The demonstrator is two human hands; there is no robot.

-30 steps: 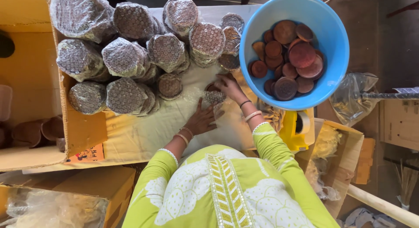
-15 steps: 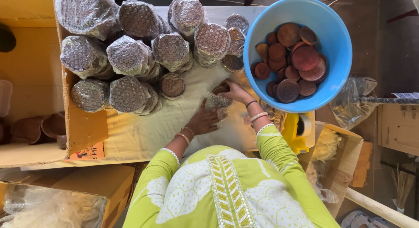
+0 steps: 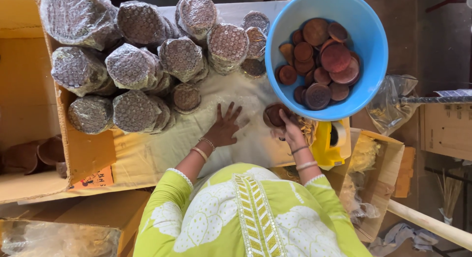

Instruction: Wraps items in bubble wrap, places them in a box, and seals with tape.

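cream cloth on the table [image 3: 162, 149], my two hands working over a plastic sheet.
my left hand [image 3: 225, 127] now lies flat with fingers spread wide on the bubble wrap sheet [image 3: 248, 131]; a moment ago it sat closer to my right. my right hand [image 3: 290, 131] holds a small stack of brown clay discs [image 3: 274, 114], just under the blue tub [image 3: 366, 90]. wrapped bundles [image 3: 132, 65] lie beyond my left.

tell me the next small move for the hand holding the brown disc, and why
Probably set the brown disc down onto the clear wrap sheet. The right hand has it in its grip just above the sheet, beside the blue tub, while the left hand lies flat with spread fingers, pinning the sheet. Wrapped bundles lie beyond.
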